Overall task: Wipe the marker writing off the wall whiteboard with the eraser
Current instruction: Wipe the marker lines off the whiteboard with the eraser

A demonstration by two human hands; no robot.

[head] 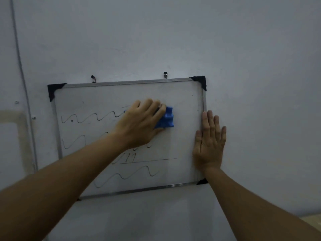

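A small whiteboard (pixel 184 101) with a metal frame and black corner caps hangs slightly tilted on a pale wall. Black wavy marker lines (pixel 90 117) run across its left and lower parts; the upper right area looks bare. My left hand (pixel 140 124) presses a blue eraser (pixel 166 120) against the board near its middle, at the right end of the top wavy line. My right hand (pixel 209 141) lies flat with fingers spread over the board's right frame edge, holding nothing. My left forearm hides part of the writing in the middle.
Two hooks (pixel 165 74) above the board's top edge hold it on the wall. A thin cable or pipe (pixel 22 80) runs down the wall at the far left. A light-coloured surface (pixel 311 219) shows at the bottom right corner.
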